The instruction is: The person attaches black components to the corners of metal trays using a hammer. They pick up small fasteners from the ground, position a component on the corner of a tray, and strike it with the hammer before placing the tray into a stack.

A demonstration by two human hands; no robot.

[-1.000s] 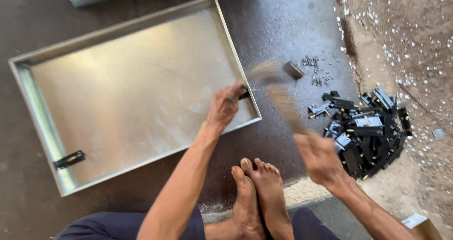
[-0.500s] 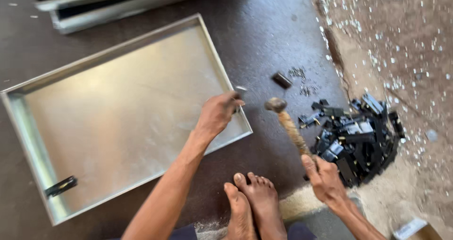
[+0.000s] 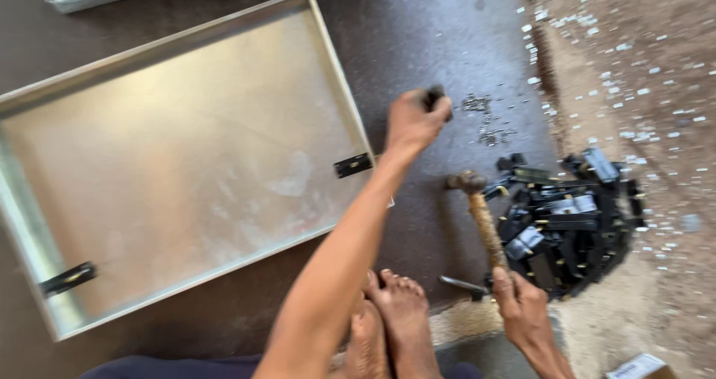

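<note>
On the dark floor, beside the shallow sheet-metal tray (image 3: 179, 163), the left hand (image 3: 412, 122) pinches a small black clip (image 3: 435, 96) while the right hand (image 3: 522, 308) grips an upright hammer (image 3: 481, 215), fingers clamped on its handle, near the black clip pile (image 3: 574, 215), where a glancing blow could strike fingers.

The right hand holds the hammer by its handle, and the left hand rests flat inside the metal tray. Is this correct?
Not quite. In the head view the left hand is outside the metal tray, over the dark floor, closed on a small dark piece. The right hand does hold the hammer by its handle.
</note>
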